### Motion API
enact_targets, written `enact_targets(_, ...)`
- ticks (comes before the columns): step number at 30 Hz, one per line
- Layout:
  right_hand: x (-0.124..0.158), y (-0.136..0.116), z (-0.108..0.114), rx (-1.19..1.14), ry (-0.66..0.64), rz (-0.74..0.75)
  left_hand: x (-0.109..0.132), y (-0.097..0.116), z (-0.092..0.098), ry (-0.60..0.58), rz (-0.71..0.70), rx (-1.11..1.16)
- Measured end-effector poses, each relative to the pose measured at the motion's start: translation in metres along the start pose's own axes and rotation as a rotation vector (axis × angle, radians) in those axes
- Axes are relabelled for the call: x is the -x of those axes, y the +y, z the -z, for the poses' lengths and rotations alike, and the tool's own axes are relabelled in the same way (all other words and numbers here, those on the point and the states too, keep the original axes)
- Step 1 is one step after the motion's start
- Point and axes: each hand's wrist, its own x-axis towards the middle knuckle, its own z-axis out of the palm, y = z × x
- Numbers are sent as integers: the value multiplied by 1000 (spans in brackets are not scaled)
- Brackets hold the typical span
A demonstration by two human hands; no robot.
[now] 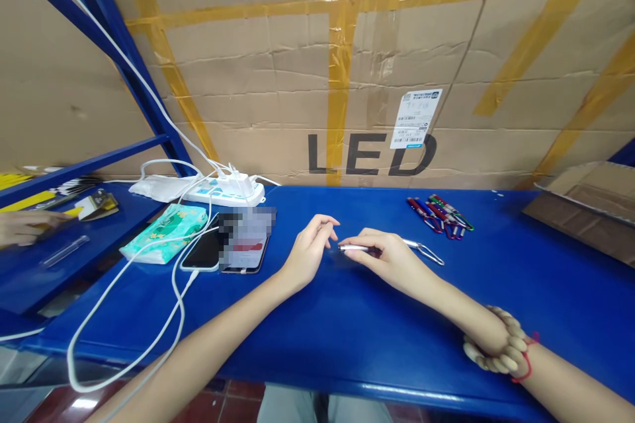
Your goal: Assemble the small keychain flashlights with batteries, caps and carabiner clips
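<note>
My right hand point(384, 251) pinches a slim silver penlight point(354, 248) between thumb and fingers, its tip pointing left. Behind that hand a silver carabiner clip point(429, 254) sticks out to the right; the hand hides whether the two are joined. My left hand point(310, 248) is just left of the tip, fingers bent together and apart from the right hand. What it holds, if anything, is too small to make out. Farther right on the blue table point(297, 337) lies a pile of red, blue and green penlights point(439, 215) with carabiner clips.
At left are two phones point(201, 254), a tissue pack point(166, 232), a white power strip point(253, 197) and looping white cables point(181, 307). A taped carton point(278, 92) stands behind; an open cardboard box point(590, 205) is at right. Another person's hand point(24, 228) shows far left.
</note>
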Motion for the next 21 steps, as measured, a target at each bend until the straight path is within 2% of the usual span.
enact_targets(7, 0, -4, 3, 51, 36, -17, 0, 1, 0, 25, -47, 26)
enact_targets(13, 1, -8, 4, 2, 40, -43, 0, 1, 1, 25, -75, 38)
enact_targets(21, 3, -5, 3, -98, -91, 41, -1, 0, 3, 28, -82, 40)
